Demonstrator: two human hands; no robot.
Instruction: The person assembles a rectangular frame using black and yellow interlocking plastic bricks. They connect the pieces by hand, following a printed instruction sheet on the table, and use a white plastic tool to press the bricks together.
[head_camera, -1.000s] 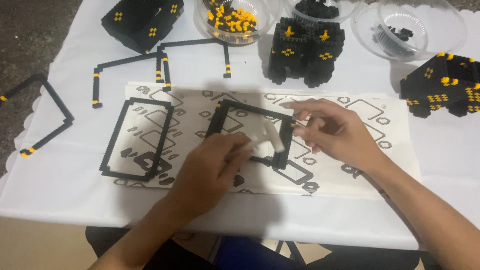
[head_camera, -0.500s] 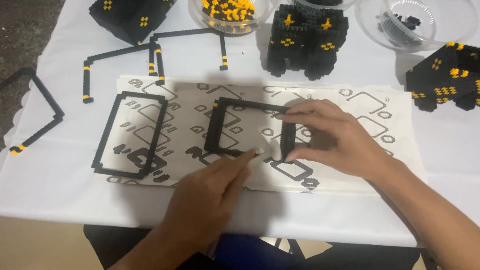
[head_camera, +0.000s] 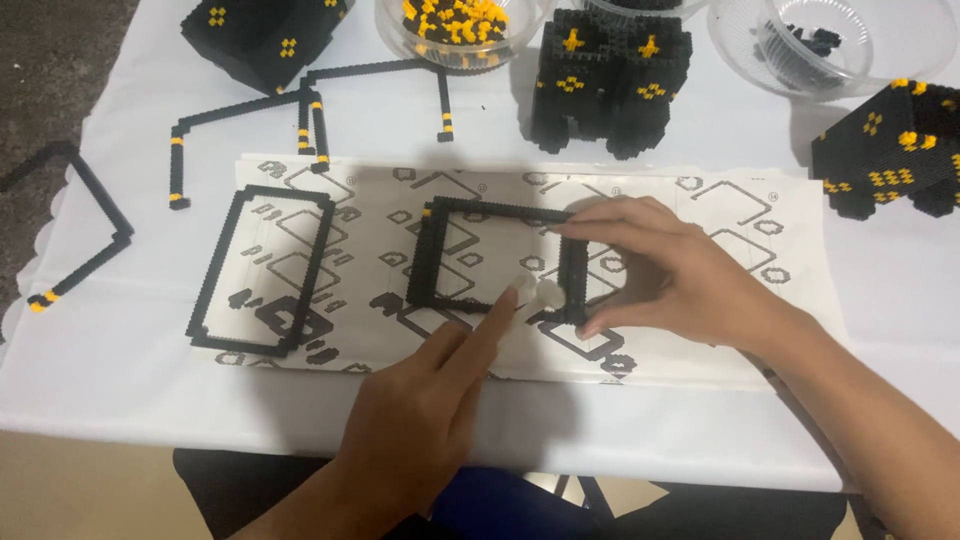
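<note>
A square black brick frame (head_camera: 427, 255) lies in the middle of a printed instruction sheet (head_camera: 770, 300). My right hand (head_camera: 680, 280) grips the frame's right side between thumb and fingers. My left hand (head_camera: 420, 420) reaches in from below, flat, with its fingertips pressing on the frame's bottom right edge, close to the right thumb. Nothing shows inside the left hand. A second, taller black frame (head_camera: 213, 275) lies on the sheet's left end, apart from both hands.
Black-and-yellow block models stand at the back left (head_camera: 260, 35), back centre (head_camera: 610, 80) and right (head_camera: 890, 145). A bowl of yellow and black pieces (head_camera: 455, 25) and a clear bowl (head_camera: 830, 40) sit behind. Thin black strips (head_camera: 240, 105) lie at the left.
My left hand has drawn back from over the frame, with only its fingertips now on the bottom edge. My right hand has moved to the frame's right side.
</note>
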